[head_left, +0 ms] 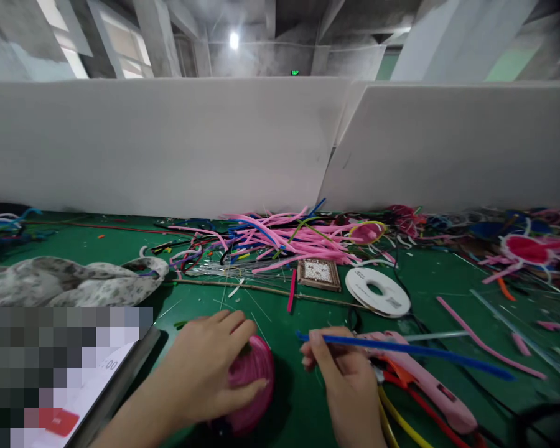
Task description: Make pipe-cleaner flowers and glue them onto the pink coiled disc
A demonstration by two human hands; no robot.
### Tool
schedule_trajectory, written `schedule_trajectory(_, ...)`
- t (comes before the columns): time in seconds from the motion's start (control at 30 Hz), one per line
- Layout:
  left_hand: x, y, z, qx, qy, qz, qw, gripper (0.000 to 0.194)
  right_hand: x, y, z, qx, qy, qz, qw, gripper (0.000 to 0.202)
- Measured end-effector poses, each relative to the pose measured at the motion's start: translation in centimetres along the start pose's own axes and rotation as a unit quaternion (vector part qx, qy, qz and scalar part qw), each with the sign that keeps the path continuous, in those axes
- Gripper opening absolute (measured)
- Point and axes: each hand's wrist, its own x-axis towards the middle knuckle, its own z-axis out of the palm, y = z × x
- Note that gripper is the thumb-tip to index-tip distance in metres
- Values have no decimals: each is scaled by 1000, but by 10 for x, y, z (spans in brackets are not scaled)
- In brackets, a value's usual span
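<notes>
My left hand (210,370) grips a round pink coiled piece (257,392) from above, its thumb lying across the top. A bit of green shows under my fingers, and much of the piece is hidden by the hand. A long blue pipe cleaner (424,350) is pinched between the thumb and fingers of my right hand (343,370). It runs out to the right, its short end poking past my fingertips with a slight bend. Beneath it lie a pink glue gun (441,395) and a tool with red and yellow handles (401,414), partly covered by my right hand.
Across the green table (200,305) lies a heap of pink pipe cleaners (298,239). A white spool (378,292) and a small framed piece (318,274) sit before it. At left are patterned cloth (74,283) and a phone (102,386). A white panel (168,149) stands behind.
</notes>
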Motion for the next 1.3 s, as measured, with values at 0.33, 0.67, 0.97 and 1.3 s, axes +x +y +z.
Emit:
schedule_trajectory(0.33,-2,-9,-2,-45,-123,-30,991,41,5,5,2,17,2,22,1000,29)
schedule_trajectory(0.67,11,4,44,-227,120,-32,966,33,5,8,-1,13,0,25,1000,29)
schedule_trajectory(0.97,3,54,72,-640,69,-194,740,33,-4,11,3,41,-61,44,996,24)
schedule_trajectory(1.3,5,40,65,-694,110,-221,677,36,-14,12,7,-11,-180,-54,982,12)
